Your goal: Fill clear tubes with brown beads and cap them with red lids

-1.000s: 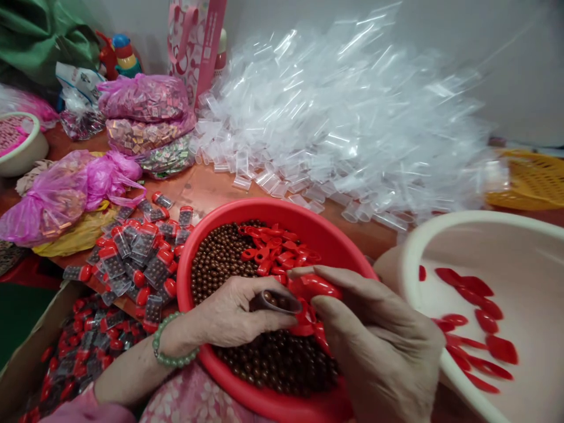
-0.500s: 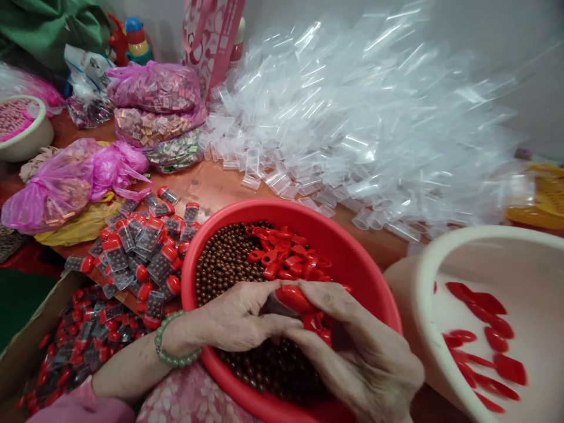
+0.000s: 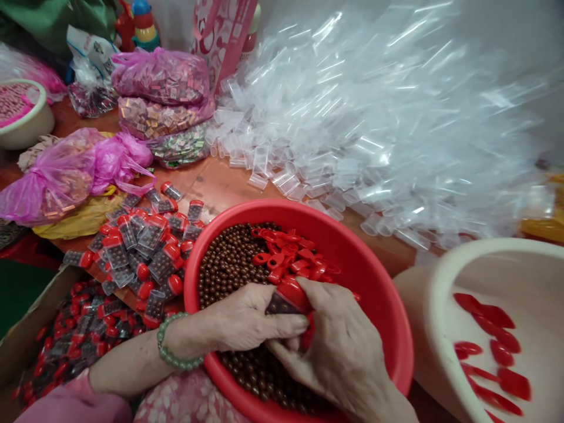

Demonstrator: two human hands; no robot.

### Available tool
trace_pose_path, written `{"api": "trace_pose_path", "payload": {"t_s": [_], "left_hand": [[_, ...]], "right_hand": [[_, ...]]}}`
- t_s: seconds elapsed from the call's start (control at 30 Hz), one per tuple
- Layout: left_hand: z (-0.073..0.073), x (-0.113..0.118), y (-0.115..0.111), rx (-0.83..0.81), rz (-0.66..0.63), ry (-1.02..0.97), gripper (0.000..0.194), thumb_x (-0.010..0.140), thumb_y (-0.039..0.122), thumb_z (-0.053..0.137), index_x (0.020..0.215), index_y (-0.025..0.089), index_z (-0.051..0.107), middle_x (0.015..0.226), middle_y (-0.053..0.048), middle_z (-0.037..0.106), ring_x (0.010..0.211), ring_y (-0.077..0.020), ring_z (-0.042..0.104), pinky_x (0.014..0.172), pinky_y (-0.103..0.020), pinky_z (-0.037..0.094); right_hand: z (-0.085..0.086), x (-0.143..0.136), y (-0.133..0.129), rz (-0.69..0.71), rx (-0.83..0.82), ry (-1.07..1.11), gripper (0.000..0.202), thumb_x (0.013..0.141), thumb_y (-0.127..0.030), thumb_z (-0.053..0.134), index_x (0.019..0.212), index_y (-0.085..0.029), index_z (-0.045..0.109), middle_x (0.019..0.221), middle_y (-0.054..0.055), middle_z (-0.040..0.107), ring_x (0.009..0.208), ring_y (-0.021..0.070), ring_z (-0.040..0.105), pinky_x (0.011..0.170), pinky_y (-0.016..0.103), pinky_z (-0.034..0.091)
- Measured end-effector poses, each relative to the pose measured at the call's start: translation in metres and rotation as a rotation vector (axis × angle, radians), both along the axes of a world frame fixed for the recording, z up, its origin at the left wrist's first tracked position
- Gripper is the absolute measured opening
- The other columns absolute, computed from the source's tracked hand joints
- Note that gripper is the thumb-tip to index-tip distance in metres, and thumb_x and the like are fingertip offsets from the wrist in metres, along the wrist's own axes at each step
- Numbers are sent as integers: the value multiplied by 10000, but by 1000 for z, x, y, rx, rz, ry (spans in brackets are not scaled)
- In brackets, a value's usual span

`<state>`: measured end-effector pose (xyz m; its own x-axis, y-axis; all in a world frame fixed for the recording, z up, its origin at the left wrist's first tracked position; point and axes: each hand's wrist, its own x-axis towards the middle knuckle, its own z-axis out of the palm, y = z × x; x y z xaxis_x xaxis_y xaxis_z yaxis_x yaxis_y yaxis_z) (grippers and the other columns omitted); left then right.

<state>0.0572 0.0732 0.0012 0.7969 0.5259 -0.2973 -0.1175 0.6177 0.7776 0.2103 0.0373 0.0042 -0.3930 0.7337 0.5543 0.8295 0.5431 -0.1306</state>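
My left hand [image 3: 251,317], with a green bead bracelet at the wrist, grips a small clear container [image 3: 282,304] filled with brown balls. A red cap [image 3: 293,291] sits on its upper right end. Fingers of my right hand [image 3: 343,341] are closed around that capped end, thumb near the top. Both hands are over a red basin [image 3: 374,264]. Inside it lie brown balls [image 3: 229,258] on the left and front, and red plastic pieces with ring ends [image 3: 286,249] toward the back.
Filled red-capped containers [image 3: 150,235] are heaped left of the basin, more in a box [image 3: 83,335] below. Empty clear tubes [image 3: 352,129] form a large pile behind. A white tub [image 3: 445,294] with red pieces stands right. Pink bags [image 3: 163,82] lie back left.
My right hand has turned and drawn in closer around the capped end, and its fingers have curled under the container. The view has shifted slightly.
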Motion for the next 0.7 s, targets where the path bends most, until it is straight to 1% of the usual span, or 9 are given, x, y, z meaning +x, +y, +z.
{"api": "trace_pose_path", "payload": {"t_s": [0.13,0.2,0.3,0.37,0.43,0.5,0.57,0.63,0.7], "left_hand": [[-1,0,-2,-7,-3,26,426,754,510,703,644,132,540,634,24,519,602,-75,464,617,-209,389],[-2,-1,-3,-3,-8,36,429,761,509,695,635,131,536,624,23,515,591,-74,461,604,-207,383],[-4,-3,-5,-15,-13,38,477,730,567,706,640,129,539,625,19,517,586,-74,460,585,-200,378],[-4,-4,-6,-17,-7,37,527,715,634,685,652,132,537,629,17,517,582,-75,457,572,-195,375],[-4,-5,-7,-5,11,43,603,737,731,578,659,135,538,623,6,522,563,-80,462,554,-201,376],[-2,-4,-7,22,32,83,683,792,786,406,626,136,536,586,-6,518,523,-88,464,534,-218,379],[2,-2,-8,71,71,170,691,860,744,299,583,151,523,528,-3,497,482,-98,454,516,-236,383],[9,-1,-8,171,166,285,618,912,654,298,589,174,516,517,2,498,495,-116,463,538,-256,409],[18,-6,-10,304,277,359,539,936,585,308,630,199,527,560,-6,533,547,-140,489,581,-277,441]], "right_hand": [[-2,0,1,36,-21,9,551,833,-377,549,1286,-105,396,869,110,552,731,247,541,610,373,488],[-3,-1,0,39,-23,10,537,836,-386,542,1264,-91,405,848,109,540,715,243,519,598,370,480],[-4,-4,-2,28,-14,27,533,818,-356,559,1253,-84,415,843,106,538,716,239,509,603,366,478],[-6,-6,-4,16,-11,45,536,794,-325,579,1243,-77,427,845,108,545,722,236,511,616,364,486],[-9,-10,-7,-6,1,48,534,771,-305,595,1221,-60,445,859,126,563,751,247,523,645,378,502],[-12,-15,-9,-44,25,45,544,748,-291,599,1210,-44,454,870,147,579,772,262,533,660,397,515],[-13,-20,-11,-70,29,55,570,727,-274,588,1228,-43,445,848,142,590,735,257,535,617,390,516],[-8,-23,-11,-56,-7,72,593,718,-221,557,1270,-50,422,823,126,610,694,245,549,592,379,520],[4,-20,-12,33,-122,88,621,729,-177,524,1327,-75,392,861,120,651,733,249,602,661,393,551]]}}
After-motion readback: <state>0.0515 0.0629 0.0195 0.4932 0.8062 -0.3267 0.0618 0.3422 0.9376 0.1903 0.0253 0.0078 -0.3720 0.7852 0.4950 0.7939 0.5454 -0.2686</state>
